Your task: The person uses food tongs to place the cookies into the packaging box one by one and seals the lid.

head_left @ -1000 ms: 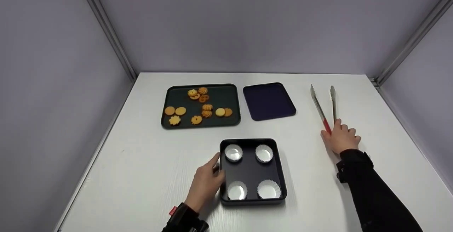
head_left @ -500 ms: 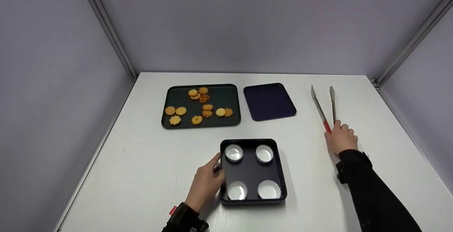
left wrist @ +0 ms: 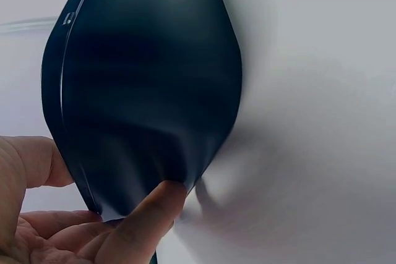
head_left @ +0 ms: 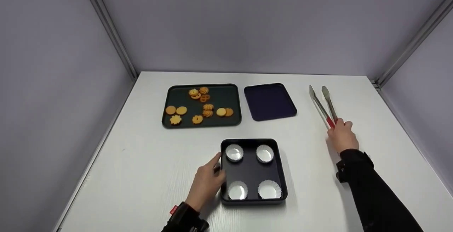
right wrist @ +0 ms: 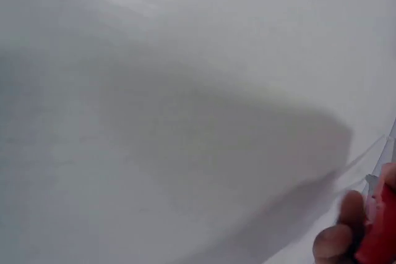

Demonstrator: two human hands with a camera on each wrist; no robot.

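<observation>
A dark square baking pan (head_left: 252, 170) stands on the table with several white paper cups (head_left: 234, 153) inside near its corners. My left hand (head_left: 205, 182) holds the pan's left wall. In the left wrist view, the thumb (left wrist: 46, 162) lies at the rim and a finger (left wrist: 145, 221) presses on the outer wall (left wrist: 151, 85). My right hand (head_left: 342, 137) grips metal tongs (head_left: 320, 106) by their red handles, with their tips apart and pointing away from me. The right wrist view catches only some fingers (right wrist: 334, 239) and a red handle (right wrist: 378, 233) at its lower right.
A dark green tray (head_left: 226, 95) at the back left bears several biscuits (head_left: 197, 119). Beside it lies a flat dark blue tray (head_left: 270, 101). The white table (head_left: 141, 161) is bounded by grey panels (head_left: 247, 26) at the back and sides.
The tongs' arms have drawn closer together, and the right hand has closed further round the handles. The left hand and the pan have stayed in place.
</observation>
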